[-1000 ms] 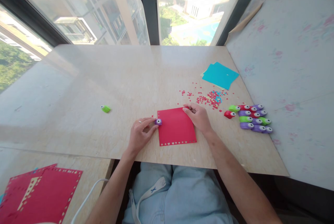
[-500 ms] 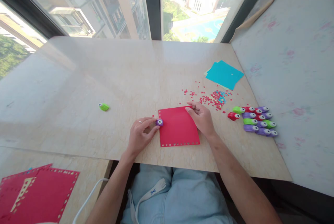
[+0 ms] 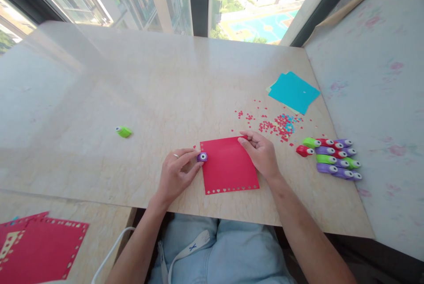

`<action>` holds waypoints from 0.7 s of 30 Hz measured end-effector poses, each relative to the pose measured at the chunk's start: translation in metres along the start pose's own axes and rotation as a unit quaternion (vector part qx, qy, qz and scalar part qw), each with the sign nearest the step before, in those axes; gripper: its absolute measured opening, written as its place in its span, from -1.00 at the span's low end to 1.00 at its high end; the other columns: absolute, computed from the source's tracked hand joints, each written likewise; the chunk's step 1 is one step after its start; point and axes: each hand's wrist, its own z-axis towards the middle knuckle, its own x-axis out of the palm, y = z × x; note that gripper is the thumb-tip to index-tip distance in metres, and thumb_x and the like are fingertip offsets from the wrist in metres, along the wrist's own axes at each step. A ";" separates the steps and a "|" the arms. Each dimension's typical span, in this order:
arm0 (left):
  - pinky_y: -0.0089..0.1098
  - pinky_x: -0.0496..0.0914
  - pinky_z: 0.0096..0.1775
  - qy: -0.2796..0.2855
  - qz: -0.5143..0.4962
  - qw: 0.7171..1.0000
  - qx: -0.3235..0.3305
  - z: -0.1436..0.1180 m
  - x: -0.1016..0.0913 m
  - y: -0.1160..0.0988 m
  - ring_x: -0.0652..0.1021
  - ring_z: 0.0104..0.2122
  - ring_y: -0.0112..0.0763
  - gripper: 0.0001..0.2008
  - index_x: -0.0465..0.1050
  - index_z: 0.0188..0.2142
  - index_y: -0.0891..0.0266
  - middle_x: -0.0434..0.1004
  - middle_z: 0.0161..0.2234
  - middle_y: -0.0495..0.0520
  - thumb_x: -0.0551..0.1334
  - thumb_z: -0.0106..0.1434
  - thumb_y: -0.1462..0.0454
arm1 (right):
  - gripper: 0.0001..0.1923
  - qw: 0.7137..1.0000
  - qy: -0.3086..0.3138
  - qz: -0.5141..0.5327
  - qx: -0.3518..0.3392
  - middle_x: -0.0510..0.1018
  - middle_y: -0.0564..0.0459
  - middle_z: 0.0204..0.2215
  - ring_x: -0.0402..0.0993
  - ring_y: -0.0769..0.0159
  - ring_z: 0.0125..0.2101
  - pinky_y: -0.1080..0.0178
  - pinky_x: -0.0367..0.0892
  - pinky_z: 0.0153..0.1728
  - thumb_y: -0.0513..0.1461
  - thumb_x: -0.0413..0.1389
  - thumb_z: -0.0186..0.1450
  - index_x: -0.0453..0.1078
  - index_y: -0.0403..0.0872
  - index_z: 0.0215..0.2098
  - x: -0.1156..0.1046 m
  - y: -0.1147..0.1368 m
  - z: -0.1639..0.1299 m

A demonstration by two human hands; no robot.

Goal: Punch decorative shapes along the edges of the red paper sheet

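Note:
A red paper sheet (image 3: 228,167) lies in front of me, with small shapes punched along its near edge and a few at the top of its left edge. My left hand (image 3: 179,171) pinches a small purple craft punch (image 3: 202,157) set on the sheet's left edge. At the far right corner, my right hand (image 3: 261,151) grips the paper between thumb and fingers. Tiny red scraps lie just beyond the left hand's fingertips.
Red and blue punched bits (image 3: 281,126) are scattered beyond the sheet. Blue paper (image 3: 293,92) lies at the back right, near several colourful punches (image 3: 331,159). A green punch (image 3: 123,132) sits to the left. Punched red sheets (image 3: 46,248) rest at the lower left.
The camera view has tilted downward and shifted slightly. Both hands keep their hold, and the purple punch stays at about the same spot on the paper's left edge.

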 end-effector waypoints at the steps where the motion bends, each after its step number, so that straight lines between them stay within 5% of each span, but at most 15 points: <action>1: -0.27 0.46 -0.08 0.000 0.001 1.000 0.000 0.000 0.000 0.000 0.57 -0.16 -0.31 -0.80 0.54 -0.13 0.15 0.59 -0.12 0.11 0.29 0.26 0.20 | -0.63 1.000 -0.002 0.000 0.003 0.54 0.02 -0.39 0.46 0.32 -0.46 0.29 0.38 -0.44 -0.05 0.15 0.26 0.51 -0.09 -0.07 0.000 0.001 0.000; 21: -0.27 0.43 -0.09 0.007 0.001 1.000 0.008 0.002 -0.002 -0.003 0.58 -0.15 -0.30 -0.82 0.53 -0.14 0.15 0.61 -0.17 0.08 0.29 0.27 0.21 | -0.65 0.999 -0.032 0.014 0.011 0.62 -0.04 -0.30 0.54 0.25 -0.38 0.24 0.45 -0.36 -0.05 0.18 0.26 0.52 -0.08 -0.10 0.004 0.000 -0.002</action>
